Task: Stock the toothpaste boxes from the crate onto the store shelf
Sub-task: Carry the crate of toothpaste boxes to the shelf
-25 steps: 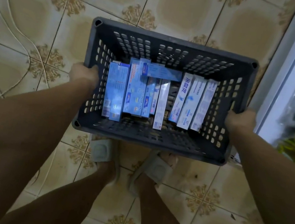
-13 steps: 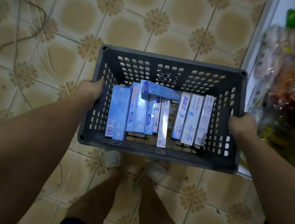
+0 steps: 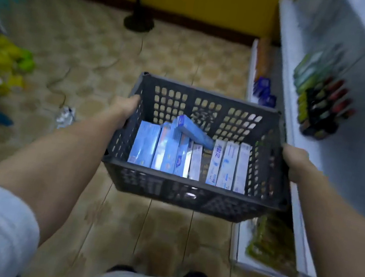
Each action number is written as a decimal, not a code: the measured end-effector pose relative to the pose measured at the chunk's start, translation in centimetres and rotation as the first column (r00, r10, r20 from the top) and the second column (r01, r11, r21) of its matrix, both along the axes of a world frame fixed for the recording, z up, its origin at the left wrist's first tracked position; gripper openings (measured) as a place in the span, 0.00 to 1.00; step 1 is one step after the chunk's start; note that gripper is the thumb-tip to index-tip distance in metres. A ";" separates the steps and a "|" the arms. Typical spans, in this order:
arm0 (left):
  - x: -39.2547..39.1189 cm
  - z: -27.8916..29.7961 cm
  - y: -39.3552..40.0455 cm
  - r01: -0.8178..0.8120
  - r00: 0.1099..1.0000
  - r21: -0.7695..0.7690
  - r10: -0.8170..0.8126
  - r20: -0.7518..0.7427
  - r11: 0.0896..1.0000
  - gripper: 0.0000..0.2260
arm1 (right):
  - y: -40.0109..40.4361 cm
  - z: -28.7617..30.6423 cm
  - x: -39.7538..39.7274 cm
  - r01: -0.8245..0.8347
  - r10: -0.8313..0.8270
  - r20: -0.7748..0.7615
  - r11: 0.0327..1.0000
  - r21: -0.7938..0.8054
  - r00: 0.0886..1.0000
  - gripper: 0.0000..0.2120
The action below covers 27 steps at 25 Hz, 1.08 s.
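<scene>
I hold a dark grey perforated crate (image 3: pixel 191 194) in front of me, off the floor. My left hand (image 3: pixel 125 107) grips its left rim and my right hand (image 3: pixel 296 162) grips its right rim. Inside lie several blue and white toothpaste boxes (image 3: pixel 169 153) side by side, and one blue box (image 3: pixel 192 130) rests tilted across their far ends. The white store shelf (image 3: pixel 289 83) runs along the right, right beside the crate. The frame is blurred by motion.
On the shelf sit dark bottles with red caps (image 3: pixel 324 109) and green packs. Blue items (image 3: pixel 263 91) and yellow-green packets (image 3: pixel 269 247) fill lower shelf levels. A fan stand base (image 3: pixel 138 22) stands far ahead by a yellow wall. Yellow bags (image 3: pixel 0 64) lie at left.
The crate has come up from low over the floor and feet to shelf height. The view has swung up from the tiles to the room and the shelf.
</scene>
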<state>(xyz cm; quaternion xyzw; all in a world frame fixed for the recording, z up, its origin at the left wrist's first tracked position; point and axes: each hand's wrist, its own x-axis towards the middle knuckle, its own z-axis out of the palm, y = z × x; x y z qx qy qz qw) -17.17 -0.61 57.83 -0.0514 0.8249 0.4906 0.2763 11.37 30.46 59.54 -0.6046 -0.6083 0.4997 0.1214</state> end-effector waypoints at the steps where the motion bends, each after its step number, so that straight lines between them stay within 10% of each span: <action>1: -0.8 3.0 0.1 -0.008 0.999 0.028 0.009 -0.046 1.000 0.28 | 0.3 2.2 -0.8 0.005 -0.005 -0.066 1.000 0.005 0.998 0.09; 9: -6.3 16.4 1.5 -0.026 0.979 0.100 0.045 -0.198 0.995 0.27 | 3.5 13.0 -7.1 0.007 0.001 -0.182 0.999 0.039 0.983 0.19; 18: -16.2 16.4 10.1 -0.051 0.983 0.131 0.073 -0.169 0.990 0.34 | 13.6 15.2 -18.4 0.016 0.015 -0.217 0.990 0.138 0.976 0.20; 27: -26.6 18.1 20.1 -0.110 0.963 0.199 0.154 -0.222 0.974 0.18 | 23.4 16.3 -30.6 -0.004 0.036 -0.215 0.989 0.145 0.976 0.22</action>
